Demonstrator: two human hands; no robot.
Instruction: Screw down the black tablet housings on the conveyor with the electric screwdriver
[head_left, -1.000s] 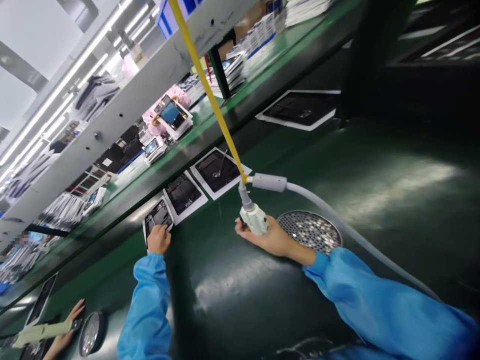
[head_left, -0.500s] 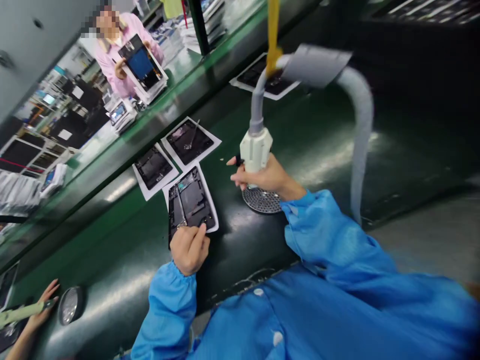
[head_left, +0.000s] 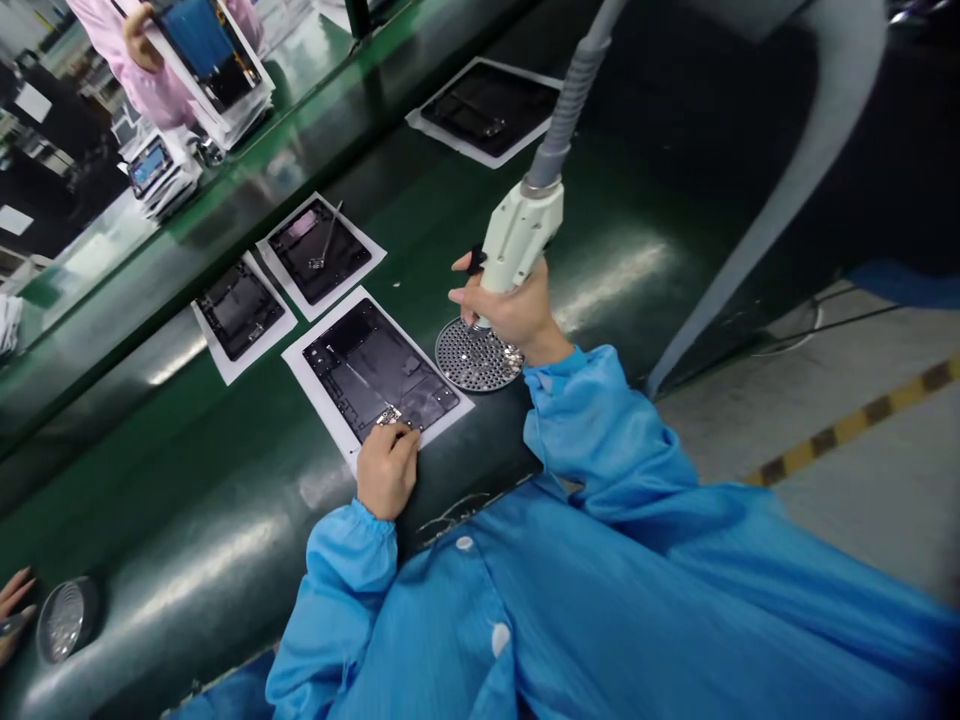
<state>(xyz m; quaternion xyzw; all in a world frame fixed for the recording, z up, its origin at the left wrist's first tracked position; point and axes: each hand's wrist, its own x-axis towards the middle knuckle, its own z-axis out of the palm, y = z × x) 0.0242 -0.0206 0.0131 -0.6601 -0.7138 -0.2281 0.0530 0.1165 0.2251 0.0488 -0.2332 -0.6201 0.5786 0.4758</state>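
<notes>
Through the head view I count four dark panels (head_left: 300,258) on the green bench (head_left: 420,240). My right hand (head_left: 521,315) grasps one pale tool (head_left: 521,235) above one perforated dish (head_left: 480,367); my left hand (head_left: 386,470) touches the nearest panel (head_left: 382,370), whether pinching I cannot tell.

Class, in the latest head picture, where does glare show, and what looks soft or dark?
Head view: pale glare streaks the green worktop, right of the right hand and at lower left; head view: the thick grey hose at upper right looks soft; head view: the area beside it is nearly black.
</notes>
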